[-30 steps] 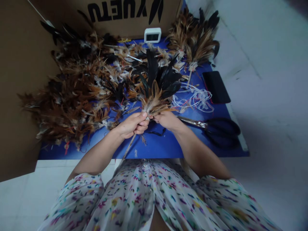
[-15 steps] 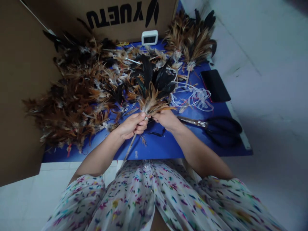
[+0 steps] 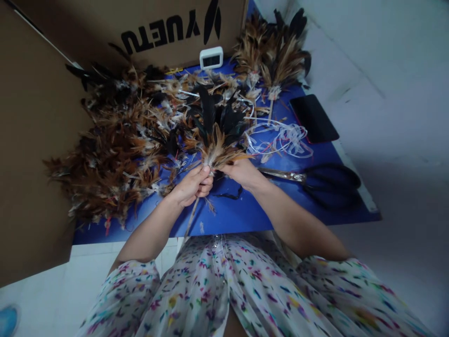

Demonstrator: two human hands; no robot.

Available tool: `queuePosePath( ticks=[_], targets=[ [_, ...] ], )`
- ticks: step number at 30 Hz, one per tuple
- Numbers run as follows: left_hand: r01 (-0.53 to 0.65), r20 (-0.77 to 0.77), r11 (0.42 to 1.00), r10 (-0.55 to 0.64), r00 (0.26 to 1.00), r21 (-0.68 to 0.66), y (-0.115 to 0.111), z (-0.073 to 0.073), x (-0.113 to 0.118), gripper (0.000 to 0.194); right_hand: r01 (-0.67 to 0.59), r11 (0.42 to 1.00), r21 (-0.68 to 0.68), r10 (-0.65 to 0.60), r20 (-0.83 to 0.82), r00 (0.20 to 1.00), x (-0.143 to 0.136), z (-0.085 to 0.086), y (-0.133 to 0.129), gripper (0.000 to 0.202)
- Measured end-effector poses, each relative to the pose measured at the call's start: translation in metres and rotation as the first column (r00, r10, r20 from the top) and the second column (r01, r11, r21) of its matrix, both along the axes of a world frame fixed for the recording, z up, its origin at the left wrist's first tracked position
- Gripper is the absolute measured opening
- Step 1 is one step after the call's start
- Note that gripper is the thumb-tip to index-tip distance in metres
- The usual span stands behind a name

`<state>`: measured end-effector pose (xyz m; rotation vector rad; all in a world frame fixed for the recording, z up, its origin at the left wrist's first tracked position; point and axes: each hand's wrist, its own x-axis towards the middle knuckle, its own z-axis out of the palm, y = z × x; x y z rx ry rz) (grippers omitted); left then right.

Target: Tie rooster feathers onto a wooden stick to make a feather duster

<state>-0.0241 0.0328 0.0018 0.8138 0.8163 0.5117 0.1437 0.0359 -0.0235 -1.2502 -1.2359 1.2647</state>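
In front of me a feather duster [image 3: 218, 133] points away, with black plumes at the tip and brown and pale feathers lower down. My left hand [image 3: 194, 186] is closed around its thin stick [image 3: 191, 216] just under the feathers. Against the right side of the feather base, my right hand [image 3: 241, 173] pinches with its fingertips partly hidden; feathers stick out there, but what exactly sits between the fingers is unclear. A dark strip [image 3: 229, 194] lies on the blue table [image 3: 224, 217] just below the hands.
A large heap of loose feathers [image 3: 108, 150] covers the left side. Right are white plastic ribbon [image 3: 286, 138], large black-handled scissors [image 3: 326, 185] and a dark phone [image 3: 313, 118]. At the back stand a cardboard box [image 3: 175, 51], a small white clock-like device [image 3: 211, 58] and feather bundles [image 3: 273, 56].
The camera view has turned a little, so the table and its things sit slightly differently in the picture. Both hands keep nearly the same hold at the base of the feathers.
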Motion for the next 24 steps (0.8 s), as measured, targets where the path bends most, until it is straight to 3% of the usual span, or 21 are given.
queuePosePath(
  ticks=[7, 11, 13, 16, 24],
  targets=[
    [-0.035, -0.103, 0.996, 0.044, 0.994, 0.087, -0.003, 0.003, 0.003, 0.049, -0.011, 0.998, 0.068, 0.004, 0.099, 0.995, 0.003, -0.002, 0.002, 0.016],
    [-0.04, -0.135, 0.994, 0.053, 0.989, 0.098, -0.004, 0.004, 0.004, 0.054, -0.054, 0.997, 0.057, 0.038, 0.241, 0.97, 0.008, -0.003, 0.002, 0.015],
    [-0.047, -0.148, 0.993, 0.062, 0.987, 0.105, -0.004, 0.004, 0.004, 0.056, -0.118, 0.993, 0.012, 0.107, 0.344, 0.933, 0.011, -0.002, 0.001, 0.009],
    [-0.06, -0.161, 0.991, 0.08, 0.984, 0.123, -0.005, 0.003, 0.005, 0.056, -0.206, 0.978, -0.042, 0.201, 0.466, 0.862, 0.017, 0.005, -0.003, 0.019],
    [-0.115, -0.187, 0.981, 0.144, 0.972, 0.154, -0.003, 0.001, 0.005, 0.053, -0.244, 0.97, -0.011, 0.192, 0.653, 0.733, 0.02, 0.029, -0.016, 0.02]
  ],
)
